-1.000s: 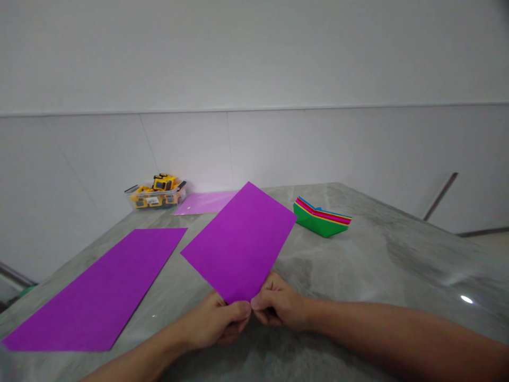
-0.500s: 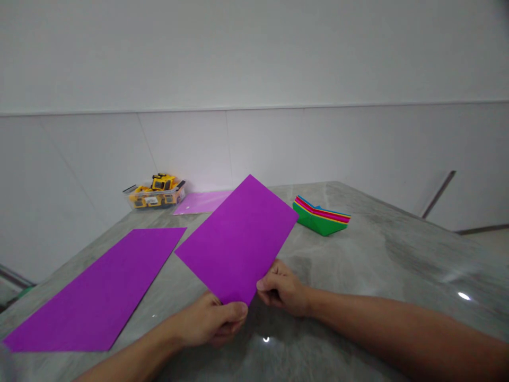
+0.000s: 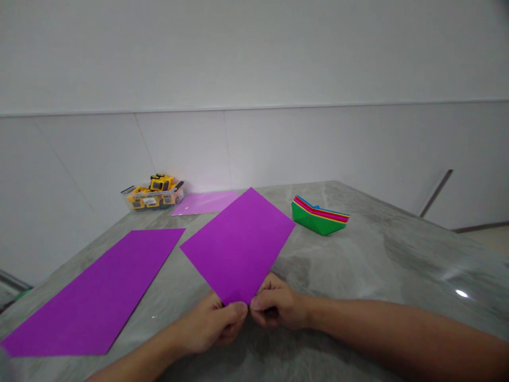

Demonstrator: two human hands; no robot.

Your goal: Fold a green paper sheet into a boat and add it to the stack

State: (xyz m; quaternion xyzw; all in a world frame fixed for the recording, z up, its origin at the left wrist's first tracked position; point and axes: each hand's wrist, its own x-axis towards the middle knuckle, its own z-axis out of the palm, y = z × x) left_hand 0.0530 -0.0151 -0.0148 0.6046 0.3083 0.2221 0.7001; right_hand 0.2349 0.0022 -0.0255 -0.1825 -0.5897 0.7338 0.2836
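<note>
A sheet of purple paper [image 3: 240,244] is held up over the table, one corner pointing away from me and the opposite corner toward me. My left hand [image 3: 220,321] pinches it close to the near corner, thumb on top. Right beside it, my right hand [image 3: 276,302] is closed on the sheet's right edge near the same corner, its thumb almost touching the left thumb. The fingertips behind the paper are hidden. To the left, a larger purple sheet [image 3: 99,292] lies flat on the table.
Grey marbled table [image 3: 377,265] reaches to a white wall [image 3: 262,143]. Folded paper boats [image 3: 320,216], nested and green outside, stand right of the held sheet. At the back left are a clear plastic box [image 3: 153,199] with yellow toy vehicles and a pale purple packet [image 3: 204,201].
My right hand has slid down and left along the edge toward the near corner, close to my left thumb. The sheet's far corner has dropped, and the paper looks flatter.
</note>
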